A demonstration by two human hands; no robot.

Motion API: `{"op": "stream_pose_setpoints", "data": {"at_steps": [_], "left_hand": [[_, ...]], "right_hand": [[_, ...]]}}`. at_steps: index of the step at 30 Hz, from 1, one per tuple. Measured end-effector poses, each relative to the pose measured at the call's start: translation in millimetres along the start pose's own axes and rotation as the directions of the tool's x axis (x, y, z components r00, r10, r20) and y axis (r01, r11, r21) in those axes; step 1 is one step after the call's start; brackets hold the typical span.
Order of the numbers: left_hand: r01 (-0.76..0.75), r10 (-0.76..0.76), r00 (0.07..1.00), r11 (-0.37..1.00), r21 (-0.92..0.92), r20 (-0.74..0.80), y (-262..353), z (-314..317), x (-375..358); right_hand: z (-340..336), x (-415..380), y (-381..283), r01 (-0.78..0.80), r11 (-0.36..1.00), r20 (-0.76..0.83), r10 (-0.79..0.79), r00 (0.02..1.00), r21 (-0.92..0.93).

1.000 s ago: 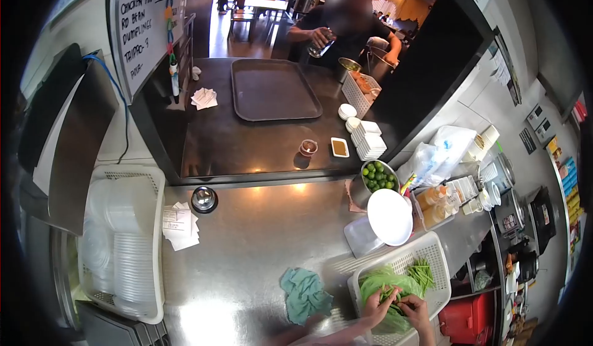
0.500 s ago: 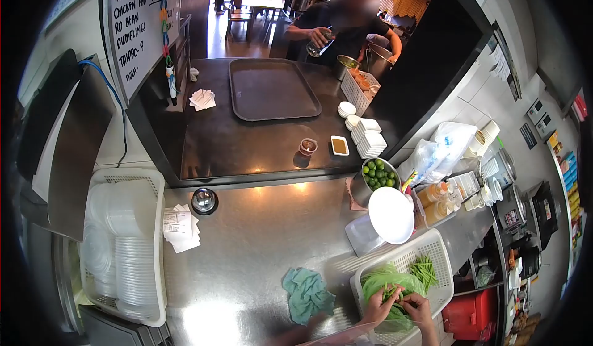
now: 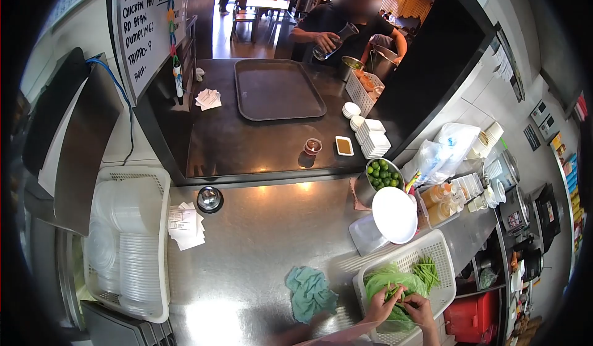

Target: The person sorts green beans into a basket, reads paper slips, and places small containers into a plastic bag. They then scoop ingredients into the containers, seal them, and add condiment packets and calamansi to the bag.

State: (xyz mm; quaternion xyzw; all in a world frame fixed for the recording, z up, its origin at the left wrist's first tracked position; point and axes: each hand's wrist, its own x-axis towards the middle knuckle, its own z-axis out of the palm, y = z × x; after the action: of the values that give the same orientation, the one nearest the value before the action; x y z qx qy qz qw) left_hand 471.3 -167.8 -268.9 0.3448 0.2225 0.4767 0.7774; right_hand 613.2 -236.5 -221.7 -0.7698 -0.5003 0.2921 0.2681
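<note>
A white perforated basket (image 3: pixel 446 253) sits at the lower right of the steel counter. Inside it lie a pile of cut green beans (image 3: pixel 426 273) and a light green plastic bag (image 3: pixel 407 279). My left hand (image 3: pixel 381 307) is over the bag, its fingers closed around a few green beans (image 3: pixel 391 291). Close beside it, my right hand (image 3: pixel 420 310) pinches at the same beans, its fingertips near those of the left. A crumpled teal cloth (image 3: pixel 311 293) lies on the counter left of the basket.
A pot of limes (image 3: pixel 382 176), a white bowl (image 3: pixel 394 215) and sauce bottles (image 3: pixel 440 204) stand beyond the basket. At left are a crate of plastic containers (image 3: pixel 164 241), receipts (image 3: pixel 185 225) and a bell (image 3: pixel 210 199). A person (image 3: pixel 352 25) holds a glass jug across the pass, behind a tray (image 3: pixel 281 90).
The view has shifted slightly, moving everything a little to the right. My hands stay over the bag with the beans. The person across the pass has tipped the glass jug further.
</note>
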Motion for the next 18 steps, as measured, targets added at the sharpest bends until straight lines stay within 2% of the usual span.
{"op": "stream_pose_setpoints", "data": {"at_steps": [5, 8, 14, 17, 18], "left_hand": [[-0.026, 0.026, 1.000, 1.000, 0.013, -0.009, -6.7, -0.1, -0.3], [-0.052, 0.052, 0.998, 0.998, 0.022, -0.030, 2.4, 2.2, -0.5], [-0.065, 0.068, 0.997, 0.996, 0.054, -0.046, 7.6, 4.1, 0.3], [0.076, -0.075, 0.997, 0.995, 0.058, -0.011, 11.5, 0.3, -1.2], [0.066, -0.065, 0.998, 0.996, 0.056, -0.010, 11.0, 0.2, -1.2]], "right_hand": [[-1.2, -1.8, 0.0, 0.051, 0.999, 0.014, -0.051, 0.999, 0.020], [-2.2, -2.9, -4.6, 0.010, 0.999, 0.015, -0.011, 1.000, 0.034], [-1.2, -3.5, 1.2, 0.044, 0.999, -0.010, -0.043, 0.999, 0.008], [-0.4, -4.3, -3.6, 0.019, 0.999, -0.022, -0.018, 1.000, 0.031], [-0.3, -4.2, -3.1, 0.017, 0.999, -0.019, -0.017, 1.000, 0.033]]}}
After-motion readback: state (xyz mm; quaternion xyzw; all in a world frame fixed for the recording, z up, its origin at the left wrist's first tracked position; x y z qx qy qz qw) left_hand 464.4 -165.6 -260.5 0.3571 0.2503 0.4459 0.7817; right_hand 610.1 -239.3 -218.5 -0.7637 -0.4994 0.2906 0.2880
